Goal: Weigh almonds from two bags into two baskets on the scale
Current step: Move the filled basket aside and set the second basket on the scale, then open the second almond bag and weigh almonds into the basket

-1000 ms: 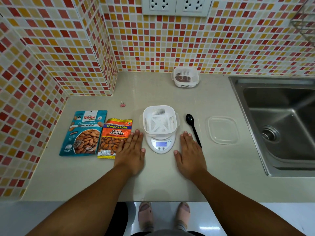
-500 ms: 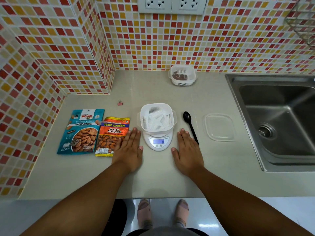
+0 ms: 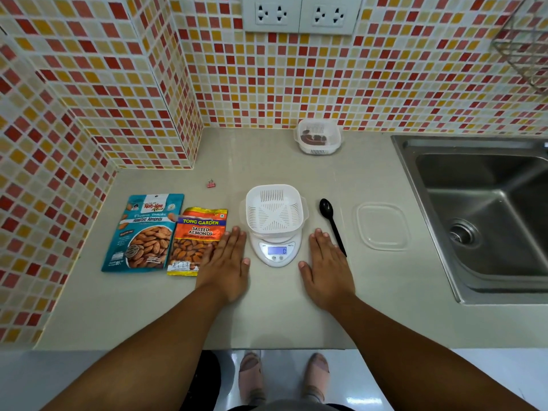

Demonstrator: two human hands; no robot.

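Observation:
A white slotted basket [image 3: 274, 210] sits on a small white digital scale [image 3: 277, 252] in the middle of the counter; its display is lit. Left of it lie a blue bag of roasted almonds [image 3: 145, 232] and an orange bag of salted almonds [image 3: 197, 240], both flat. A second white basket [image 3: 318, 137] with something dark inside stands at the back wall. My left hand [image 3: 226, 262] rests flat on the counter left of the scale, its fingers overlapping the orange bag's edge. My right hand [image 3: 326, 262] lies flat to the scale's right. Both hold nothing.
A black plastic spoon [image 3: 330, 221] lies right of the scale, beside my right hand. A clear lid [image 3: 382, 226] lies further right. A steel sink [image 3: 486, 215] fills the right side. A small pink clip [image 3: 211, 183] lies behind the bags. Tiled walls close the left and back.
Both hands stay flat beside the scale. The view has shifted slightly; nothing on the counter has moved.

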